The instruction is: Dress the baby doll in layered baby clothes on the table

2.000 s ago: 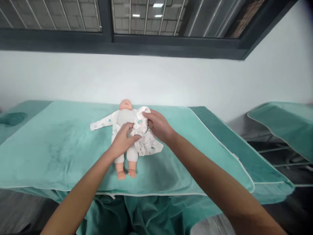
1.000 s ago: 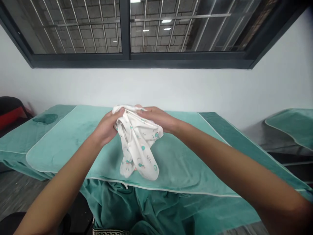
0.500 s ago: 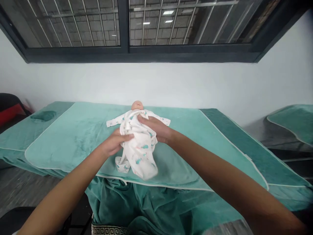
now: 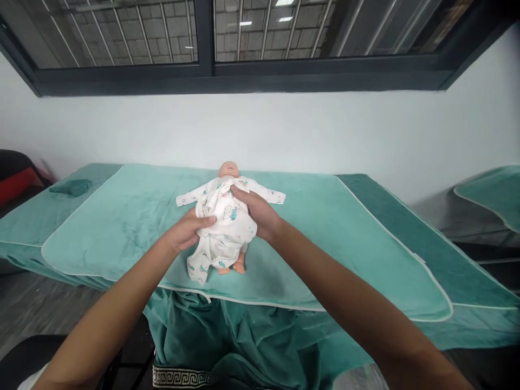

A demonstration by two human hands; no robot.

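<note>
A baby doll [image 4: 228, 169] lies on its back on the light green blanket, head toward the wall. Its sleeves stretch out to both sides. White printed baby clothes [image 4: 231, 214] are bunched over its trunk, and one empty leg of the garment hangs at the lower left. Both bare feet [image 4: 239, 264] stick out below the cloth. My left hand [image 4: 187, 230] grips the garment's left edge, thumb on top. On the other side my right hand [image 4: 258, 212] pinches the cloth near the doll's chest. The fingers under the fabric are hidden on both hands.
The green blanket [image 4: 134, 227] with white piping covers a bed against the white wall [image 4: 244, 130]. A dark window frame [image 4: 244, 84] runs above. To the far left stands a black and red chair [image 4: 16, 184]; another green-covered surface [image 4: 491, 195] is at the far right.
The garment's lower part has been drawn up toward the doll's middle, baring the feet. Both hands keep their hold, nearly in place. The view has tilted slightly.
</note>
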